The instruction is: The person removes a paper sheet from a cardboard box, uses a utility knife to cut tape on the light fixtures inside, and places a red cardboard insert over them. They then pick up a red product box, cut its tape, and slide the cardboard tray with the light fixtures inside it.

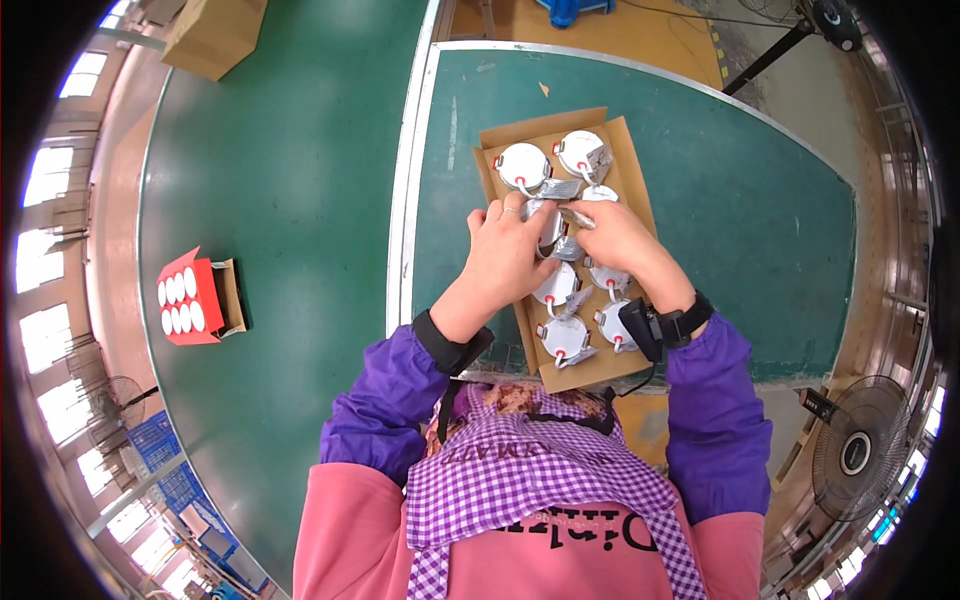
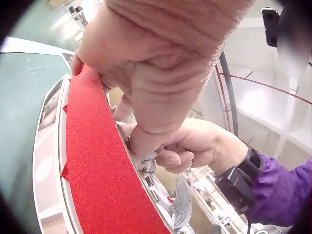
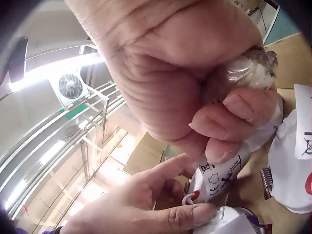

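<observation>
Several white round downlights (image 1: 523,166) with silver tags and spring clips stand in two rows in an open cardboard box (image 1: 640,180). My left hand (image 1: 507,250) spans a tilted downlight (image 1: 551,228) in the left row, its fingers at the far side and its thumb at the near side. A printed tag (image 3: 219,178) shows close to its index fingertip in the right wrist view. My right hand (image 1: 622,238) grips a small crumpled clear plastic packet (image 3: 253,73) in its curled fingers, right beside the left fingertips. The box's outer side is a red panel (image 2: 105,161).
Across a pale metal strip (image 1: 405,190), a red box (image 1: 190,298) with white circles lies on the green surface to the left. Farther up is a brown carton (image 1: 215,38). A standing fan (image 1: 855,452) is off to the right.
</observation>
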Available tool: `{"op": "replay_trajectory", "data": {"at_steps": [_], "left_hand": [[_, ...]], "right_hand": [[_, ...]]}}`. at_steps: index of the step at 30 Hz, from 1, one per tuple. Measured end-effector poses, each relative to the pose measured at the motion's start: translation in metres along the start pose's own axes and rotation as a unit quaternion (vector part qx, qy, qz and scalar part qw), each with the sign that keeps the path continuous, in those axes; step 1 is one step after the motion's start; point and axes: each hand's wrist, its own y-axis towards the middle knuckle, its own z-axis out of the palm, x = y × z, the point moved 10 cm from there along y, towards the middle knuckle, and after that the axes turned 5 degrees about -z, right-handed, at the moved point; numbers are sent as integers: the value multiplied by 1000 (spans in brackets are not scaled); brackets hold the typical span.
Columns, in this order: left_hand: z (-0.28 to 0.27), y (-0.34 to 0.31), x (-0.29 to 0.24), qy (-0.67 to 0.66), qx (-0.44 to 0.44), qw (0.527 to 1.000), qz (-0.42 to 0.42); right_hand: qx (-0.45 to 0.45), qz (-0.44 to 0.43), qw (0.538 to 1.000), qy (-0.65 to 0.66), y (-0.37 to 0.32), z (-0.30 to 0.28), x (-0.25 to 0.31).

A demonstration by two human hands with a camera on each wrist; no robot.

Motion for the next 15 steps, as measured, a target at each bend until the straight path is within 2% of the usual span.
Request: {"op": "replay_trajectory", "data": {"at_steps": [5,6,7,8,11,13,15], "left_hand": [[8,10,4,0,53,998,-17],[11,12,5,-2,70,997,-22],[10,14,3,-4,48,999,-5],[11,15,2,0,52,999,-1],[15,18,4,-19,64,998,-2],[12,18,2,-32,41,999,13],[13,18,3,-37,66,997,-1]], "right_hand": [[-6,4,1000,5,8,-9,4],[25,45,998,27,12,-5,-2],[57,85,994,48,13,-1,-10],[54,86,993,54,14,0,-14],[13,0,1000,23,21,-2,-11],[10,9,999,32,17,-5,-9],[8,18,999,43,13,-12,-9]]}}
